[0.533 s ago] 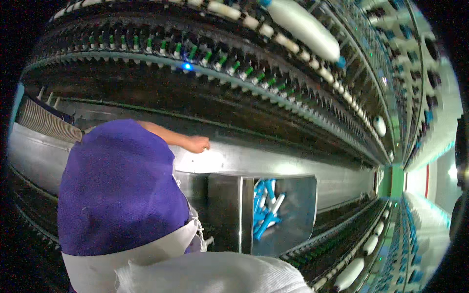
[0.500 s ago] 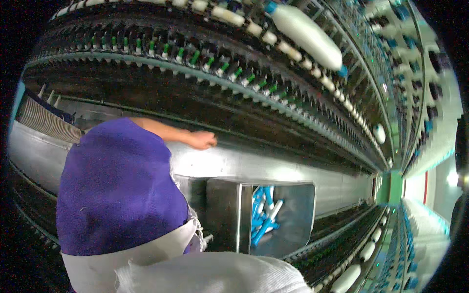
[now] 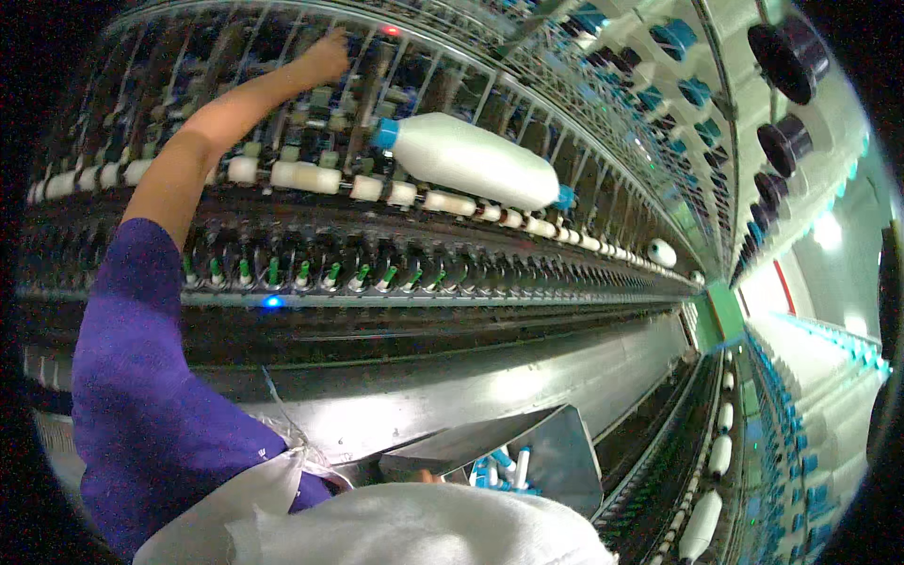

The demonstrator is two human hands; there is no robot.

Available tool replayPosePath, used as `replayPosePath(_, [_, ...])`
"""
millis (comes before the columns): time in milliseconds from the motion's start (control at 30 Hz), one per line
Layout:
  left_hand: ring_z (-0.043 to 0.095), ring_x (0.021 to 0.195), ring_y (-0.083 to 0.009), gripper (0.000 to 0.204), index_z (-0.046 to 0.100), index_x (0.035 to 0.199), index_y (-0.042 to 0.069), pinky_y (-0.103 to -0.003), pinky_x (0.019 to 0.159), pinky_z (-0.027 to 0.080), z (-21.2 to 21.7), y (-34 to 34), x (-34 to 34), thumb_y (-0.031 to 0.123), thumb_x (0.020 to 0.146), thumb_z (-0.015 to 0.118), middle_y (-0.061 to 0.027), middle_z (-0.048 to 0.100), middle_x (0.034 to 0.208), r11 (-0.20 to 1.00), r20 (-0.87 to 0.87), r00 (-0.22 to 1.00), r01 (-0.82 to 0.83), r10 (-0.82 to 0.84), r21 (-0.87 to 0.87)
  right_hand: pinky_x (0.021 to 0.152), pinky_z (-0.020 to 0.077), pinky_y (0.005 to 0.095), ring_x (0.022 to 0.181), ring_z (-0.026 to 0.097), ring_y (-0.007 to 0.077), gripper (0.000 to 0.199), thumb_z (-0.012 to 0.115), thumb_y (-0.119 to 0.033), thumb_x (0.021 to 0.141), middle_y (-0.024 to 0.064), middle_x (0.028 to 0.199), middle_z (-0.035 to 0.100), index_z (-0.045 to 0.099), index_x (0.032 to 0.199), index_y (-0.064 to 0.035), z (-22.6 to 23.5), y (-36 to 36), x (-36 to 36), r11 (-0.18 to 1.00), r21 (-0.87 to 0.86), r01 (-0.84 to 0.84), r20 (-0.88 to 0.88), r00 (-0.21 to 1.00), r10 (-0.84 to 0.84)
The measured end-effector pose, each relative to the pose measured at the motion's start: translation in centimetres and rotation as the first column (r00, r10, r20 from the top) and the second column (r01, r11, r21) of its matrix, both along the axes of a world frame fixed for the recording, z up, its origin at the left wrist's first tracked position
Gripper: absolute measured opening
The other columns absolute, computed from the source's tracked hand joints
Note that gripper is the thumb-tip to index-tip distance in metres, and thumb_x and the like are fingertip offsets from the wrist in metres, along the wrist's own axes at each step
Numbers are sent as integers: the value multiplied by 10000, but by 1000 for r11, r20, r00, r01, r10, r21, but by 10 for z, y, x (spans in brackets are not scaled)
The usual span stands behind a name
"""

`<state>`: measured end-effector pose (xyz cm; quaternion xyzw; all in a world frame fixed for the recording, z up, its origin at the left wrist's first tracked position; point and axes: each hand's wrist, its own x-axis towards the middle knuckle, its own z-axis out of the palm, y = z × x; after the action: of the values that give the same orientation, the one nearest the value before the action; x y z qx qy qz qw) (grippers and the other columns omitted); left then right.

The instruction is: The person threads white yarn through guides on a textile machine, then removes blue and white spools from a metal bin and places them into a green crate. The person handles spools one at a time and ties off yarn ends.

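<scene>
Nearest you, along the lower edge, lies a heap of white cloth, and just past it a metal bin stands with its lid tilted up; blue and white tubes lie inside, close under the bin's far wall. Your purple sleeve rises along the left side, filling the room between the cloth and the machine frame, whose bright steel panel runs off to the right.

Above the panel a small blue light glows on a dark rail, and over it a row of green-tipped spindles stands tightly spaced, with little gap between neighbours. Next comes a line of short white bobbins, touching almost end to end. A large white yarn package with blue ends lies tilted across that line, just right of your forearm.

Your left hand reaches up to the top rail of the frame, near a red light; its fingers look curled together against the rail, though what they pinch you cannot tell. Your right hand is out of sight.

The open aisle runs away at far right.
</scene>
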<state>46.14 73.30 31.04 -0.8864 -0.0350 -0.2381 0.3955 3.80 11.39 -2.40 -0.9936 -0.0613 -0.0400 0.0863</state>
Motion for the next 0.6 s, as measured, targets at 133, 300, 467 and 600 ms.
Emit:
replayPosePath(133, [602, 825, -241, 88, 694, 768, 120, -518, 1039, 338, -4, 8, 40, 106, 826, 629, -62, 648, 773, 969, -101, 994, -70, 47, -237, 813, 409, 517, 1021, 493, 398, 625, 757, -150, 647, 210, 1172, 502, 489, 1205, -65, 14, -41, 6, 935, -79, 345, 105, 936, -336])
replayPosePath(300, [616, 811, -249, 60, 688, 832, 114, -539, 1057, 304, -9, 27, 44, 93, 833, 632, -64, 645, 796, 963, -174, 975, -171, 135, -210, 998, 317, 532, 1235, 359, 416, 964, 845, -286, 591, 237, 1385, 343, 321, 1355, -18, -18, -107, -23, 799, -148, 582, 125, 813, -569])
replayPosePath(467, [588, 997, -232, 267, 600, 1132, 175, -515, 1016, 343, -14, 26, 53, 117, 871, 596, -15, 630, 1048, 961, -177, 974, -177, 140, -215, 995, 338, 487, 1246, 371, 355, 1153, 866, -480, 479, 161, 1405, 348, 293, 1391, -68, -87, -150, -41, 689, -239, 684, 224, 729, -647])
replayPosePath(600, [574, 958, -228, 443, 468, 1341, 140, -479, 1007, 339, -17, 10, 28, 157, 912, 579, -39, 634, 1044, 953, -306, 923, -279, 234, -115, 938, 386, 470, 1200, 407, 338, 1169, 863, -479, 500, 141, 1402, 343, 255, 1417, -85, -122, -173, -51, 694, -354, 627, 51, 754, -655])
